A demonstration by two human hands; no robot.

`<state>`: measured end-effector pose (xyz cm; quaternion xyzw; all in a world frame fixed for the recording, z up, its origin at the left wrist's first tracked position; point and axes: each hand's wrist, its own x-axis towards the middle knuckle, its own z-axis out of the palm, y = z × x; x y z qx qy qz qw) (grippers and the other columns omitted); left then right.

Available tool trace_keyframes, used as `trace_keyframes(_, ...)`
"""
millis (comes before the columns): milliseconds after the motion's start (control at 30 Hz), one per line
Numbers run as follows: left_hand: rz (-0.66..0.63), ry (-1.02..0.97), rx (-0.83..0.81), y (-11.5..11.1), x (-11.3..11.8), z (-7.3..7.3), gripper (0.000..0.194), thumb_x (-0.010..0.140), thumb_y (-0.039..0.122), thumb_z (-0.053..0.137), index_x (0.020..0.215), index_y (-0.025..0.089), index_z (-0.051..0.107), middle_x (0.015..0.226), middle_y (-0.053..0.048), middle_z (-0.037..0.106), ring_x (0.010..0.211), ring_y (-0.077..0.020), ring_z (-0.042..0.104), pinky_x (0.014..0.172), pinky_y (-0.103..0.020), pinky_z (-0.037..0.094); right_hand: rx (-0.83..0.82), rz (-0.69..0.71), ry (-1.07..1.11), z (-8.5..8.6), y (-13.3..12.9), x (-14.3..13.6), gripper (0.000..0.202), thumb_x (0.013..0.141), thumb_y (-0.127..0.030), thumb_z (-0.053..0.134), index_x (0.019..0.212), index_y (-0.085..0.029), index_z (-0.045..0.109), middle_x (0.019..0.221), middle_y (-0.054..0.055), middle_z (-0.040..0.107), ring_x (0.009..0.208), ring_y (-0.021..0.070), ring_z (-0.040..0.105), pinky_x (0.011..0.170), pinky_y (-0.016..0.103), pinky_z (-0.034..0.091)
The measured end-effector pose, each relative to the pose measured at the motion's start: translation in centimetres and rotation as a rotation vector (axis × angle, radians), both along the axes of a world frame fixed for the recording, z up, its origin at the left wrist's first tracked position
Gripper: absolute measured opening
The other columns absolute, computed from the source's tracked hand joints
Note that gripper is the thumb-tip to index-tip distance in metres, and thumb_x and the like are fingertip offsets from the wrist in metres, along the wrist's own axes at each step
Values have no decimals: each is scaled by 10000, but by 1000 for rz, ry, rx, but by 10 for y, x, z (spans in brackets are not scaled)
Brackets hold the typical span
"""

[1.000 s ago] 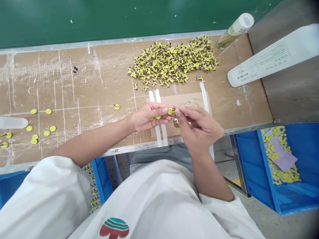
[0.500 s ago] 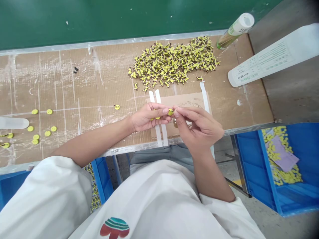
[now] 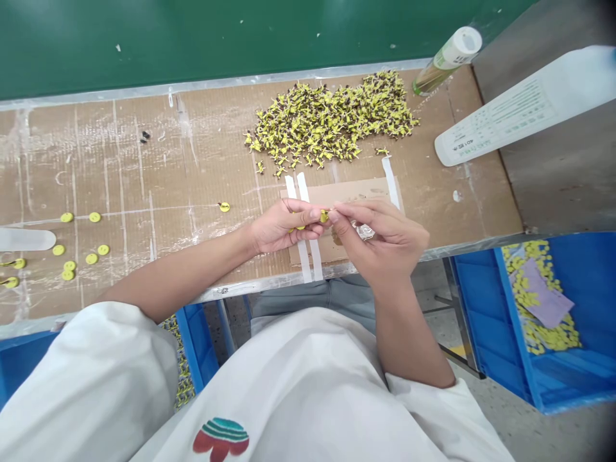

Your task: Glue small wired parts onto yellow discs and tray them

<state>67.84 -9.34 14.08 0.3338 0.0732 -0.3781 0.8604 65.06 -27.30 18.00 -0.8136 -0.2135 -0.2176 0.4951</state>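
The left hand (image 3: 289, 226) is over the bench (image 3: 212, 141), palm partly up, its thumb and fingers gripping a yellow disc (image 3: 324, 216) at their tips. More yellow discs (image 3: 299, 228) lie in the same hand, partly hidden under the thumb. The right hand (image 3: 385, 240) meets it from the other side, thumb and forefinger closed together at the edge of the gripped disc; whatever is between them is too small to make out.

Both hands are above a cardboard sheet (image 3: 346, 192), which has white tape strips (image 3: 303, 189) across its left part and another near its right edge. Beyond the sheet is a wide pile of small yellow and dark figures (image 3: 332, 122), with one figure (image 3: 382, 151) lying just apart from it on the near side.

To the right of the pile, a clear tube (image 3: 447, 61) with a white lid holds thin sticks, and a long white bottle (image 3: 510, 112) with printing leans in from the right. A single disc (image 3: 224, 206) with a dark mark rests left of the left hand. Loose discs (image 3: 91, 258) are scattered farther left, near a rounded white strip (image 3: 29, 239). Below the bench on the right, a blue bin (image 3: 495, 321) contains yellow pieces and a purple sheet (image 3: 546, 295).
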Motion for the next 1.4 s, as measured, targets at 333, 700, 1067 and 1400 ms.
trace_keyframes(333,7,-26,-27,0,-1,1,284,653,267,911,835,87,788,696,-34,744,600,-79,712,603,-126,601,84,-6,88,-1,4,0,167,893,-207,747,1050,-256,782,837,8,714,688,126,648,611,262,522)
trace_keyframes(700,-8,10,2,-2,0,5,152,794,220,813,865,94,767,715,-27,739,621,-74,712,611,-128,593,110,-28,116,-4,5,2,146,891,-231,747,1032,-250,780,925,21,730,716,127,648,616,270,516)
trace_keyframes(1067,-2,35,46,-2,0,6,151,777,212,821,772,79,749,731,-41,746,582,-71,698,565,-129,583,205,-144,251,-9,8,-1,187,846,-349,807,997,-241,783,856,16,744,705,147,672,623,284,562)
trace_keyframes(1400,-18,-25,39,-1,0,-1,405,527,349,962,765,88,764,711,-36,745,565,-66,673,547,-127,568,309,-56,321,-6,9,-2,154,814,-287,841,948,-227,794,787,15,736,664,159,695,572,260,568)
